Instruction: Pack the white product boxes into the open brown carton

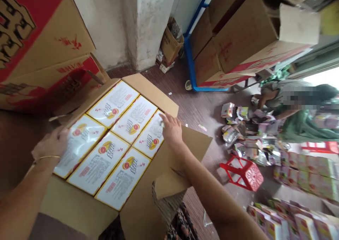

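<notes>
An open cardboard carton (148, 178) stands in front of me with its flaps folded outward. Inside lie several white boxes (91, 169) with yellow edges and a printed fruit picture, fitted side by side in two rows. My left hand (51, 144), somewhat blurred and with a bangle at the wrist, grips the carton's left side, its fingers partly hidden. On the opposite side my right hand (172, 128) is closed over the carton's edge, fingertips close to the corner box (149, 135).
Large red-and-brown cartons (47, 38) stand at the left by a wall pillar (153, 24). A blue trolley (191, 65) carries stacked cartons (238, 38). At right, a person (299, 95) sits among crumpled packaging (254, 137), with a red stool (246, 174) and rows of colourful boxes (307, 173) nearby.
</notes>
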`<state>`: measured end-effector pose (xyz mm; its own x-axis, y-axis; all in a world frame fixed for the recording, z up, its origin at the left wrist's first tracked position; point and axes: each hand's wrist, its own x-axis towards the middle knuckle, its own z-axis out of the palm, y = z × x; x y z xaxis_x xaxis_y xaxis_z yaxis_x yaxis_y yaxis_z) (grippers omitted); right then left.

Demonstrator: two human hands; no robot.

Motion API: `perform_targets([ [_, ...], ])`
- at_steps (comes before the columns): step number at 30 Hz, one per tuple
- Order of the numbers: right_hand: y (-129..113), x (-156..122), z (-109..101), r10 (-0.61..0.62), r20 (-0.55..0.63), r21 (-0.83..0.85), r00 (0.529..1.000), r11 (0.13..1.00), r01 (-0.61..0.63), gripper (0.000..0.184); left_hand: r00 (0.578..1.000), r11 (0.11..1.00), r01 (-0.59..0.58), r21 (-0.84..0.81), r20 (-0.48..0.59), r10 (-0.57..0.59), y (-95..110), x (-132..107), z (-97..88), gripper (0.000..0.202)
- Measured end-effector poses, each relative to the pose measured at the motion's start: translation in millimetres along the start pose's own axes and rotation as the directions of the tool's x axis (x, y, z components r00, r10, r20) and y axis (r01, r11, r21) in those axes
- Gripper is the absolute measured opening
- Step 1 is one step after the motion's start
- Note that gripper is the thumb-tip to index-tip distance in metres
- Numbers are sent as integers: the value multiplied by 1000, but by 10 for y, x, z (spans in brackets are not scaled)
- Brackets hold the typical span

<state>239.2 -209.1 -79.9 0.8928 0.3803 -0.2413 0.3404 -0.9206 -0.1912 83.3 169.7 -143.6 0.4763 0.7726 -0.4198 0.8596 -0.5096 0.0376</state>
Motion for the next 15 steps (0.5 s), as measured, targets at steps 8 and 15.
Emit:
perform_targets([
  [8,504,-1918,888,276,-195,148,941,957,-250,47,995,995,-93,-41,28,94,3,0,-47,71],
  [15,595,-1648,1997,734,4,853,679,351,-385,53,983,983,-182,-39,10,183,-71,77,44,77],
])
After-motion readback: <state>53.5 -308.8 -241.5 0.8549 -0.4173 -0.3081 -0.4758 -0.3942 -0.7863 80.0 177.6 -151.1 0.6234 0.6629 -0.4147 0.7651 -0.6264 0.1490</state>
